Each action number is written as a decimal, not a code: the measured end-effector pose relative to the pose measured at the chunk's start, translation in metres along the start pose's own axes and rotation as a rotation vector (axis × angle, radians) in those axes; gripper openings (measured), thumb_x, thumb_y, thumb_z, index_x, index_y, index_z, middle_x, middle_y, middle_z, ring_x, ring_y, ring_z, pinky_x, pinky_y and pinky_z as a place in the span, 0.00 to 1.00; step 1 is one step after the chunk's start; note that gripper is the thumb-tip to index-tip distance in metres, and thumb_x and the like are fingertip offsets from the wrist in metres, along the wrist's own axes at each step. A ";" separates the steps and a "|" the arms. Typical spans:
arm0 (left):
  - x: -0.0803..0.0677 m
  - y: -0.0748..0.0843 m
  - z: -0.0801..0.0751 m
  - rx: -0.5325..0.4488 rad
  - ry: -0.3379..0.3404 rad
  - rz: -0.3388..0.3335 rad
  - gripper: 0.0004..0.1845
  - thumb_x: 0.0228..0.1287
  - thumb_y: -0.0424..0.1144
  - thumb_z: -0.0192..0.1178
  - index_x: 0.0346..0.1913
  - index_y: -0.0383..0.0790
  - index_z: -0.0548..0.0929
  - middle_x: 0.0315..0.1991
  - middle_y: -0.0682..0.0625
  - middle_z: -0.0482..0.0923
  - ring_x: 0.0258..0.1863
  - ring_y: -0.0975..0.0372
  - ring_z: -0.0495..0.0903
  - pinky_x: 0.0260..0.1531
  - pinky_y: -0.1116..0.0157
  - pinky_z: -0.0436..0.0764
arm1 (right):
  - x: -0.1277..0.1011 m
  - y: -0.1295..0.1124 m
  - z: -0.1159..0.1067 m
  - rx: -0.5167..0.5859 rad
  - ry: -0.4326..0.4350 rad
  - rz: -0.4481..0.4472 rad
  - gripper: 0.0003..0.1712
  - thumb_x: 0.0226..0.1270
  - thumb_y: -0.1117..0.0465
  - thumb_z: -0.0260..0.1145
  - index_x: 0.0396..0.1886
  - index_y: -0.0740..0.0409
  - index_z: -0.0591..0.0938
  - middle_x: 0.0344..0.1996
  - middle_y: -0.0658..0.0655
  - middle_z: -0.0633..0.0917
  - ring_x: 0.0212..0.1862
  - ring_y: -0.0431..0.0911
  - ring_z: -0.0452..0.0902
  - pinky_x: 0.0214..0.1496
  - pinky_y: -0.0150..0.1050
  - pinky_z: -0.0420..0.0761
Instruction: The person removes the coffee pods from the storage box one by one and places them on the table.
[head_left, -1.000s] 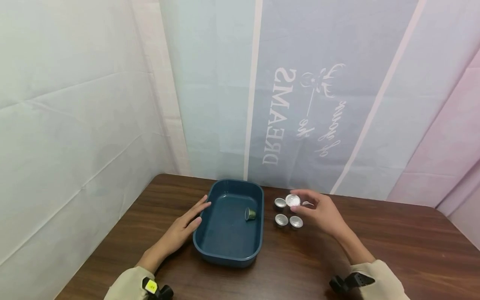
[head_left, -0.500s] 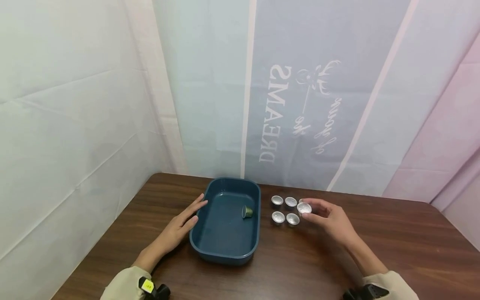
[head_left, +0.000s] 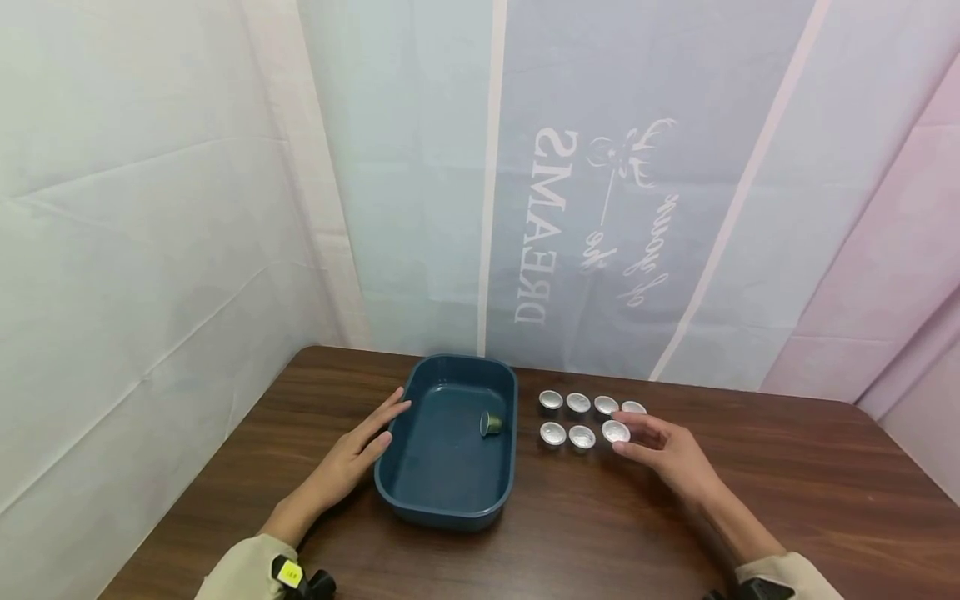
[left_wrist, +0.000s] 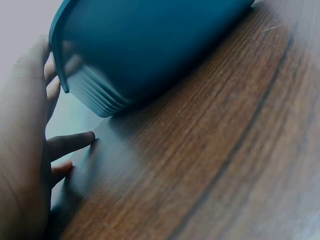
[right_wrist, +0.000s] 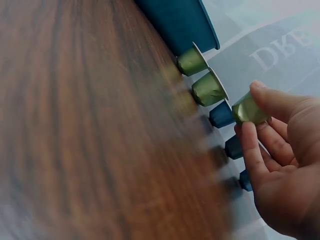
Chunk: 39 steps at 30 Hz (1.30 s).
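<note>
My right hand (head_left: pixel 667 454) pinches a green coffee capsule (right_wrist: pixel 250 109), silver lid up, between thumb and fingertips. In the right wrist view it hangs slightly raised beside the standing capsules. Two green capsules (right_wrist: pixel 209 89) and several blue capsules (right_wrist: pixel 221 115) stand on the table there. From the head view they form two rows of silver lids, with a back row (head_left: pixel 577 403) and a front row (head_left: pixel 552 434). My left hand (head_left: pixel 341 467), fingers extended, touches the left rim of a blue plastic bin (head_left: pixel 450 510). Inside the bin a green capsule (head_left: pixel 491 423) lies on its side.
The bin and capsules stand on a dark wood table (head_left: pixel 585 533). A fabric backdrop (head_left: pixel 420 208) with mirrored lettering hangs behind the table's back edge, and a pale cloth (head_left: pixel 150 250) hangs on the left.
My right hand has moved right along the capsules with the pinched capsule, uncovering more of the back row. The left hand stays at the bin's rim. The head view has shifted slightly.
</note>
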<state>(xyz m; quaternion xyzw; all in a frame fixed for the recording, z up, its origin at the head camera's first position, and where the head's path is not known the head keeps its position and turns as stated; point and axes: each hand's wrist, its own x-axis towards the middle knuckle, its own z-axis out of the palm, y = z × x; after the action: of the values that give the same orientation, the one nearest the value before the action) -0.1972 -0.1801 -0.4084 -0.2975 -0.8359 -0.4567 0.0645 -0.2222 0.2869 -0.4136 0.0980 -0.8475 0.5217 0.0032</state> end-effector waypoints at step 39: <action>-0.001 -0.032 0.004 0.021 -0.021 -0.004 0.26 0.77 0.36 0.43 0.74 0.53 0.59 0.76 0.51 0.46 0.72 0.56 0.51 0.62 0.49 0.64 | -0.002 0.014 0.004 -0.097 -0.030 -0.068 0.28 0.59 0.50 0.71 0.58 0.54 0.79 0.53 0.54 0.82 0.53 0.46 0.78 0.47 0.32 0.78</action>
<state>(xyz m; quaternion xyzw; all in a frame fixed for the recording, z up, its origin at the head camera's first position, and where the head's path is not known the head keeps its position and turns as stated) -0.2134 -0.1896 -0.4341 -0.2997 -0.8419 -0.4449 0.0579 -0.2224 0.2895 -0.4283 0.1343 -0.8680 0.4780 0.0128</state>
